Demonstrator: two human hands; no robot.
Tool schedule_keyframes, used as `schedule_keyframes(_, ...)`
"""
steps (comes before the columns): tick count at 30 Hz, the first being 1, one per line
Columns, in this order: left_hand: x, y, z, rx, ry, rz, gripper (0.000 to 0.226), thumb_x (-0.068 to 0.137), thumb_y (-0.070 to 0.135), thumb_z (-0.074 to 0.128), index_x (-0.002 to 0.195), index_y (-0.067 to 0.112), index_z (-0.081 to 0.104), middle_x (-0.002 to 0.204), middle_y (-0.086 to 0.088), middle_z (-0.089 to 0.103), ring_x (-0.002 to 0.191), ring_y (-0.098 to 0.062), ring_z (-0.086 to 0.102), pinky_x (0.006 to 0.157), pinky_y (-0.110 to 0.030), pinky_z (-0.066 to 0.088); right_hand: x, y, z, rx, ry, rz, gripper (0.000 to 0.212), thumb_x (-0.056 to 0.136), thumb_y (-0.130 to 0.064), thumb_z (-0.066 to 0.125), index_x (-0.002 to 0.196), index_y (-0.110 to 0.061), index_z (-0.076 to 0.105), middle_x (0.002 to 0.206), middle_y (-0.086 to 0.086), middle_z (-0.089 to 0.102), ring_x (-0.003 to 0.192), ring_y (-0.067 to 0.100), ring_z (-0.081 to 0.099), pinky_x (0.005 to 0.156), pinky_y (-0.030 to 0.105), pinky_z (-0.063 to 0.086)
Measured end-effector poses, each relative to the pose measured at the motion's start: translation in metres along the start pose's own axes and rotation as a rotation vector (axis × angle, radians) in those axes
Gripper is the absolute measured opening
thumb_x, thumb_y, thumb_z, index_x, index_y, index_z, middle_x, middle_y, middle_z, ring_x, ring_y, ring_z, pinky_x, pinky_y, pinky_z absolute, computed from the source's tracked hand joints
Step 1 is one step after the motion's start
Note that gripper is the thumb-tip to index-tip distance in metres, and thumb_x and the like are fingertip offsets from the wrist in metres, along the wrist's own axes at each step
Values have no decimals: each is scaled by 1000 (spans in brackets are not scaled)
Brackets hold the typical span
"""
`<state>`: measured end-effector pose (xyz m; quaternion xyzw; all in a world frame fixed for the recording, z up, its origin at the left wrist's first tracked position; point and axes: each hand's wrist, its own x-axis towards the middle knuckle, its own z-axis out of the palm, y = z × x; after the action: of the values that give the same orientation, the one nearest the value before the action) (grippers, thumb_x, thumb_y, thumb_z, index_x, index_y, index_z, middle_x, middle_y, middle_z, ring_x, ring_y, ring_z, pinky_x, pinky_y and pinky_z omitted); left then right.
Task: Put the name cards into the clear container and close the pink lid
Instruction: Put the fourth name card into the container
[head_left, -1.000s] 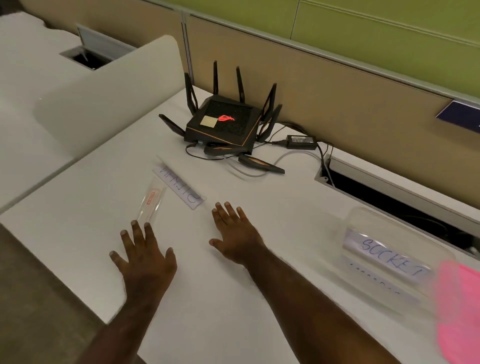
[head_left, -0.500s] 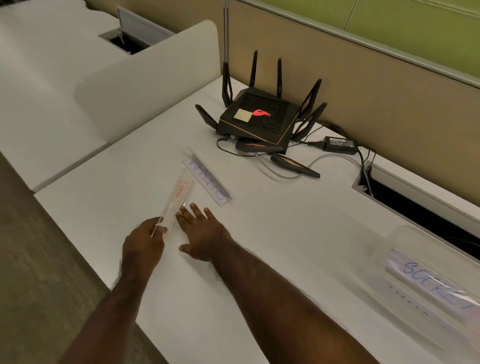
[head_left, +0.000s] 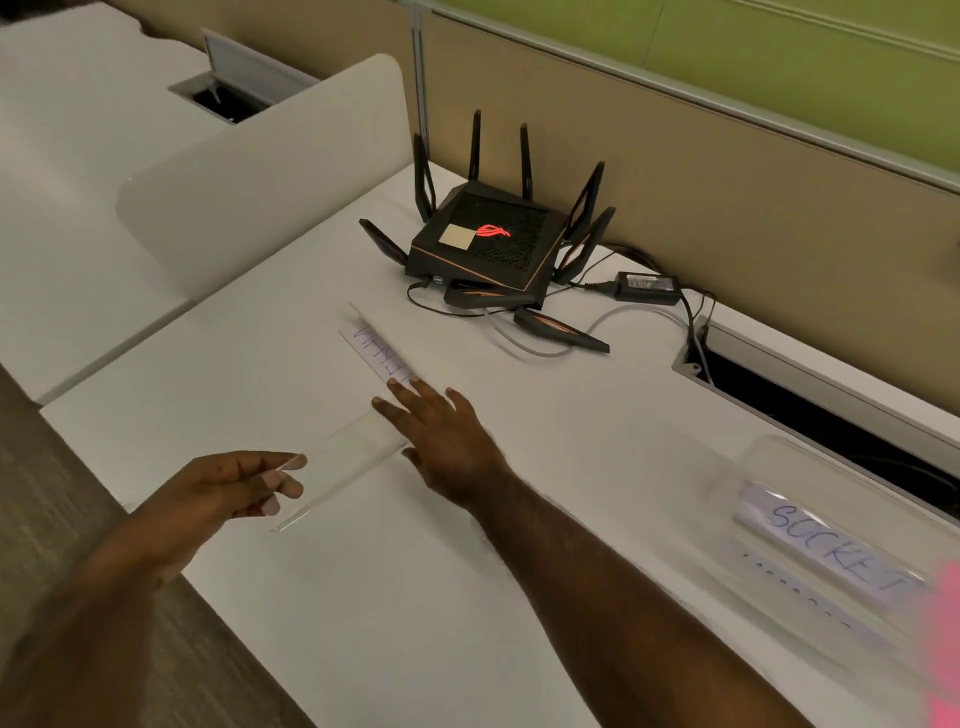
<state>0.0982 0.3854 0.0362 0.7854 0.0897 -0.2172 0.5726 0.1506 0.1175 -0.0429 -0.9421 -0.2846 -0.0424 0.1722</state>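
Pinching one end of a clear name card holder (head_left: 340, 475) between thumb and fingers, the left hand (head_left: 228, 491) carries it just above the white desk (head_left: 270, 374) — the grip is closed tight on the strip's near end. The holder's long axis runs from the left hand away and to the right, its far end passing under the right hand (head_left: 441, 441). That right hand is flat and spread, fingers extended, fingertips touching the near end of a second name card (head_left: 376, 353) that lies on the desk; its long axis runs away and to the left, toward a black router (head_left: 485, 244). At the right edge sits the clear container (head_left: 810, 540) — blurred, a card marked "SOCKET" inside — with the pink lid (head_left: 945, 649) beside it.
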Motion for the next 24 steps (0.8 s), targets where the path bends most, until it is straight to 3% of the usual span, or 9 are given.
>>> schedule_keyframes(5, 4, 28, 27, -3, -99, 81, 21, 84, 30, 67, 103, 30, 76, 103, -6, 74, 93, -22, 65, 84, -27, 56, -34, 37, -41, 29, 81, 27, 64, 83, -32, 68, 141, -25, 42, 141, -4, 50, 134, 20, 39, 101, 41, 33)
schedule_keyframes(8, 14, 43, 50, 159, -89, 157, 46, 71, 51, 76, 114, 35, 69, 107, 8, 70, 97, -9, 64, 88, -29, 49, -65, 59, -68, 14, 107, 91, 57, 86, -42, 62, 138, -25, 47, 138, -8, 54, 127, 15, 44, 99, 38, 35)
schedule_keyframes(11, 27, 59, 85, 412, -116, 304, 71, 61, 41, 80, 127, 44, 53, 106, 15, 62, 98, 2, 57, 80, -21, 48, -104, 78, -94, -1, 130, 187, 57, 85, -47, 61, 137, -29, 47, 138, -11, 53, 125, 11, 42, 99, 29, 29)
schedule_keyframes(14, 39, 70, 129, 597, -119, 516, 73, 67, 35, 81, 130, 43, 46, 111, 15, 58, 98, 0, 55, 77, -17, 46, -149, 95, -118, -8, 152, 283, 56, 85, -50, 60, 136, -30, 48, 137, -13, 54, 122, 9, 44, 96, 27, 32)
schedule_keyframes(18, 55, 86, 192, 797, -115, 725, 57, 82, 42, 68, 135, 32, 50, 128, 8, 55, 114, -12, 48, 96, -29, 42, -215, 112, -146, -25, 154, 432, 54, 87, -54, 57, 136, -31, 49, 137, -12, 54, 123, 10, 45, 100, 30, 36)
schedule_keyframes(21, 59, 102, 241, 821, -157, 822, 51, 85, 47, 55, 133, 30, 55, 132, 10, 56, 119, -13, 45, 98, -28, 38, -262, 123, -166, -27, 168, 539, 52, 86, -51, 60, 133, -29, 53, 135, -9, 56, 121, 12, 48, 102, 35, 40)
schedule_keyframes(24, 61, 115, 289, 817, -223, 902, 48, 83, 47, 55, 129, 31, 59, 127, 10, 57, 113, -13, 46, 95, -32, 42, -304, 136, -186, -3, 216, 626, 50, 81, -48, 67, 127, -29, 59, 128, -10, 59, 117, 10, 53, 98, 41, 45)
